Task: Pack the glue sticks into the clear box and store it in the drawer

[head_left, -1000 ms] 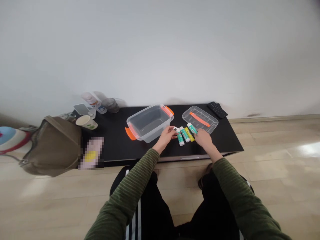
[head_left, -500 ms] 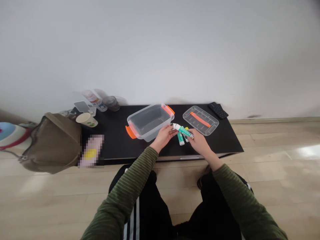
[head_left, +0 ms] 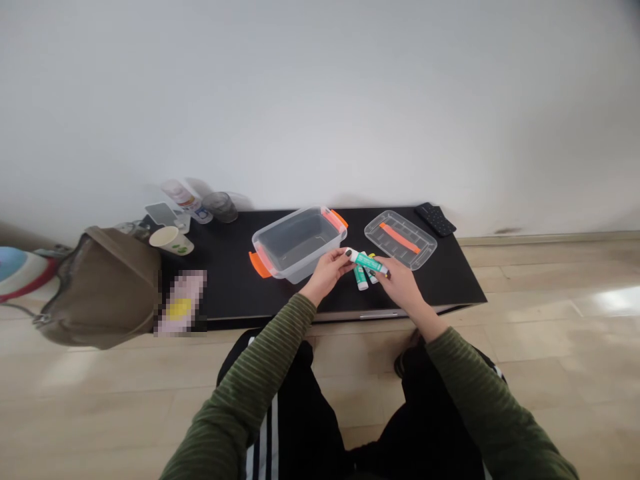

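Above the black cabinet top, a green glue stick [head_left: 367, 262] with a white end is held slantwise between both hands. My left hand [head_left: 330, 270] pinches its white end. Its other end is in the closed fingers of my right hand [head_left: 399, 280]. Two more green-and-white sticks [head_left: 361, 277] lie on the cabinet just below, partly covered by the held one. To the left of my hands is a clear plastic box [head_left: 295, 243] with orange latches, open at the top. Its clear lid [head_left: 401, 239], with an orange handle, lies flat behind my right hand.
A black dotted object [head_left: 435, 219] lies at the cabinet's right back corner. On the left stand a paper cup [head_left: 171, 241], a dark glass [head_left: 220, 207] and a spray can [head_left: 187, 200]. A brown bag [head_left: 105, 287] is at the left end, beside a blurred pink item [head_left: 183, 300].
The white end at my left fingers stood at an angle to the green tube; now it is in line with it. Both hands have barely moved.
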A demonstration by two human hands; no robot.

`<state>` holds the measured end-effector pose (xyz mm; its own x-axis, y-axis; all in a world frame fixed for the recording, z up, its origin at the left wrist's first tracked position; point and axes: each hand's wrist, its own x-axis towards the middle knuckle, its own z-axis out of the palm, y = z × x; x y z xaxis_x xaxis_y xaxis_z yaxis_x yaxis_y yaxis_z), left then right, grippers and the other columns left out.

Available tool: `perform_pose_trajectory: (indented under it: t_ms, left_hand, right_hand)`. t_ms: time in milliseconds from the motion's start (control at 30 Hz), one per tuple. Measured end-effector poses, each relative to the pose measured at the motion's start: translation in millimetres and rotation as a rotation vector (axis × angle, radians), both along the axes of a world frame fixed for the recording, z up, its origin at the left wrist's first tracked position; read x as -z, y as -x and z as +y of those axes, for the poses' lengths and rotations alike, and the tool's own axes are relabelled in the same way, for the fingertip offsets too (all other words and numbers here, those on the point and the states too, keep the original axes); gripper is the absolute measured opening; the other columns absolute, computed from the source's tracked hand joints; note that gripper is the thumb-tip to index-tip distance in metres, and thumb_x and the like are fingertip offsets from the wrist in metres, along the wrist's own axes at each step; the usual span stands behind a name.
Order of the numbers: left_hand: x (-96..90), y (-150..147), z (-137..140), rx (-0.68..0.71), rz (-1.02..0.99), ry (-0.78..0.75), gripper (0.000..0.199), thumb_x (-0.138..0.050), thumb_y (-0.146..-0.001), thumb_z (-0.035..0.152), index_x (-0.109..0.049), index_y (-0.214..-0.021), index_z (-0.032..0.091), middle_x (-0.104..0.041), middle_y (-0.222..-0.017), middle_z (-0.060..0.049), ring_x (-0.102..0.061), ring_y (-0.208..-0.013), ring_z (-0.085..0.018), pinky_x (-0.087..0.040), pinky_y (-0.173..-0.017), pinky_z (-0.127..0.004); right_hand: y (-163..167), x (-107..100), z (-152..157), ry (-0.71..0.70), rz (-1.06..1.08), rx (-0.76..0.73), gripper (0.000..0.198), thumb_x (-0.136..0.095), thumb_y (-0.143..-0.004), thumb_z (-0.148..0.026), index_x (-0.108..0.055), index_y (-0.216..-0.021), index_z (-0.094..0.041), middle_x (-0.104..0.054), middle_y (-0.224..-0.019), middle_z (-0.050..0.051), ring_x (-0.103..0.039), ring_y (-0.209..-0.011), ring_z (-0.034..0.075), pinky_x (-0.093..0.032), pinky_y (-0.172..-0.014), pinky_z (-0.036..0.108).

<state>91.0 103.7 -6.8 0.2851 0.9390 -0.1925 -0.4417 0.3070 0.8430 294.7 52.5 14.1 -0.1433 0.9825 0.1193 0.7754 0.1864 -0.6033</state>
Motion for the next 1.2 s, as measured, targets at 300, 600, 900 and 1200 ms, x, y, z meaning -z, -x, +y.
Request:
perform_pose_trajectory:
  t_ms: [300,600,900,1200]
  left_hand:
    - [0.0,4.8,-0.4,0.053,0.005,-0.003,0.028,-0.083,-0.077,0.029,-0.071,-0.097,0.012,-0.072,-0.095,-0.006,-0.069,-0.093,-0.016,-0.053,-0.101,-0.039]
    - [4.4,1.2,4.6,0.057,0.438,-0.152,0.029,-0.068,-0.089,0.030,-0.070,-0.113,0.013,-0.073,-0.111,-0.012,-0.069,-0.098,-0.022,-0.054,-0.095,-0.041]
    - [16.5,12.1,3.8,0.101,1.400,-0.477,0.036,-0.049,-0.092,0.012,-0.064,-0.125,0.017,-0.065,-0.131,-0.016,-0.062,-0.119,-0.027,-0.044,-0.104,-0.040]
    - [14.7,9.4,-4.1,0.195,1.543,-0.512,0.030,-0.051,-0.092,0.015,-0.063,-0.120,0.016,-0.061,-0.123,-0.015,-0.064,-0.105,-0.025,-0.047,-0.093,-0.035]
  right_hand:
    - [-3.7,1.4,-1.8,0.105,0.134,0.057,0.041,-0.058,-0.087,-0.026,-0.071,-0.126,-0.022,-0.076,-0.111,0.005,-0.067,-0.087,0.020,-0.050,-0.086,0.031]
    - [-11.9,0.2,6.5,0.286,0.056,-0.052,0.028,-0.058,-0.093,-0.038,-0.076,-0.109,-0.023,-0.076,-0.092,0.001,-0.069,-0.085,0.018,-0.048,-0.078,0.025]
    - [-33.6,6.7,25.5,0.337,-0.438,0.336,0.037,-0.051,-0.096,-0.039,-0.067,-0.124,-0.022,-0.071,-0.115,0.015,-0.065,-0.110,0.029,-0.049,-0.084,0.034]
    - [-31.6,18.8,33.4,0.381,-0.524,0.298,0.040,-0.051,-0.095,-0.042,-0.065,-0.125,-0.018,-0.071,-0.116,0.017,-0.065,-0.111,0.033,-0.051,-0.083,0.038]
